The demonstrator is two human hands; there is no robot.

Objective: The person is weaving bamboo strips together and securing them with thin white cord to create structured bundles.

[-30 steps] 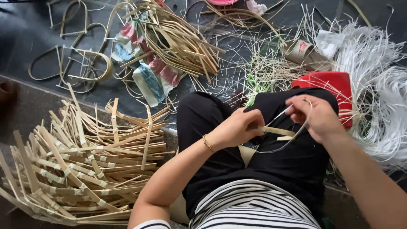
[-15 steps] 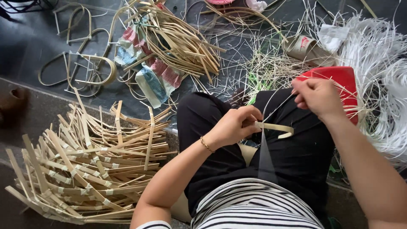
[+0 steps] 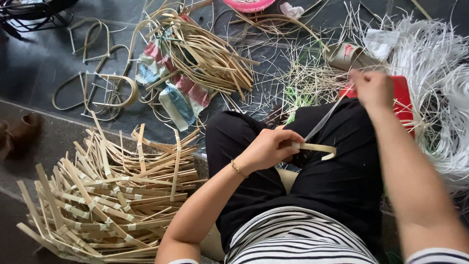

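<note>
Fingers (image 3: 288,142) of the left hand (image 3: 271,149) closed on a folded bamboo strip (image 3: 317,148), held over the lap; fingers of the right hand (image 3: 373,88) pinched shut on a thin white strand (image 3: 322,120), raised toward the far side of the floor.

Surroundings: heap of tied bamboo pieces (image 3: 102,195) at the near left of the floor (image 3: 39,63), just beside the left knee. Loose bundle of bamboo slats (image 3: 205,54) lying over a patterned cloth (image 3: 178,95) at far centre. Bent bamboo loops (image 3: 93,83) at far left. Mass of white strands (image 3: 435,63) at the far right edge, with a red stool (image 3: 403,95) partly behind the right hand. Thin splinters (image 3: 308,78) scattered between slats and stool. Nothing lies between the two hands but the strand.

Item in hand: strip flat, pale tan, bent back on itself into a narrow loop, its free end pointing right. Strand runs taut and slanted from strip to right hand.

Change from half a second earlier: right hand higher and farther from the left, strand drawn out longer; left hand and strip in much the same place over the lap.
</note>
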